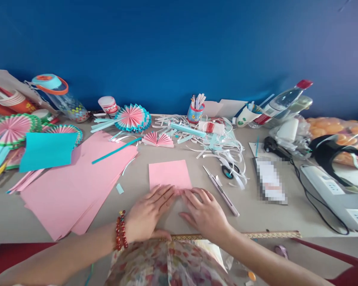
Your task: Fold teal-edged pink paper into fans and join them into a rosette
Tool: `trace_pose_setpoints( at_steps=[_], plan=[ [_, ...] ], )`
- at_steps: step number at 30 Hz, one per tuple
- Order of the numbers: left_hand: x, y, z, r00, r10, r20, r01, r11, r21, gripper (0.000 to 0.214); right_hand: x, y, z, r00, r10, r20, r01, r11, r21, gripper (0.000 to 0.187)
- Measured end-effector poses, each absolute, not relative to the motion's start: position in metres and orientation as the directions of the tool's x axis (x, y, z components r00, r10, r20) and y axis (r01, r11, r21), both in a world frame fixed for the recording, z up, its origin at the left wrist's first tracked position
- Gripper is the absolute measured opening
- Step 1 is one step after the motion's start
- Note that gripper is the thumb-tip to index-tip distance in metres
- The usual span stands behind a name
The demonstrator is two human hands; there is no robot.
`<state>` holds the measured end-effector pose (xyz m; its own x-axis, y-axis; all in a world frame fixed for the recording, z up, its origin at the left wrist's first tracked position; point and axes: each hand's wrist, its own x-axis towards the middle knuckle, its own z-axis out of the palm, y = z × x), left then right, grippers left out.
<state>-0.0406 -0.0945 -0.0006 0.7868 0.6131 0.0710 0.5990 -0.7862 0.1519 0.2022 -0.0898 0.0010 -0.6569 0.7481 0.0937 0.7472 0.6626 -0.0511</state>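
A pink square of paper (169,174) lies flat on the table in front of me. My left hand (150,210) rests on its near edge with the fingers stretched out and the thumb apart, near the table edge. On the same edge, to the right, are the fingertips of my right hand (205,210), its fingers slightly bent and spread and its thumb apart. The two hands' fingertips nearly meet. My fingers hide the paper's near edge, so any fold there cannot be made out. Right of the paper lies a slim utility knife (222,192).
Large pink sheets (77,182) and a teal sheet (47,151) lie left. Behind are a pleated paper fan (133,118), a small folded pink fan (158,139), paper scraps (209,139) and scissors (230,171). A phone (270,180) and power strip (331,194) lie right.
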Motion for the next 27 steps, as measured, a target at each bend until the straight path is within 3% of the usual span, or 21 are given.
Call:
trace_pose_setpoints(
  at_steps=[14, 19, 23, 27],
  plan=[
    [-0.052, -0.103, -0.001, 0.763, 0.647, -0.008, 0.637, -0.749, 0.182, 0.095, 0.211, -0.090, -0.004, -0.587, 0.799, 0.131, 0.759, 0.599, -0.254, 0.048],
    [-0.062, -0.099, 0.001, 0.755, 0.655, 0.027, 0.637, -0.743, 0.208, 0.074, 0.208, -0.086, -0.001, -0.568, 0.810, 0.147, 0.772, 0.586, -0.248, 0.039],
    [-0.074, -0.097, 0.001, 0.642, 0.762, 0.084, 0.720, -0.637, 0.277, 0.049, 0.199, -0.072, -0.001, -0.575, 0.803, 0.156, 0.779, 0.596, -0.193, 0.020],
    [-0.076, -0.106, 0.003, 0.391, 0.889, 0.240, 0.761, -0.459, 0.459, 0.034, 0.195, -0.057, 0.003, -0.654, 0.734, 0.184, 0.724, 0.678, -0.128, 0.012]
  ],
)
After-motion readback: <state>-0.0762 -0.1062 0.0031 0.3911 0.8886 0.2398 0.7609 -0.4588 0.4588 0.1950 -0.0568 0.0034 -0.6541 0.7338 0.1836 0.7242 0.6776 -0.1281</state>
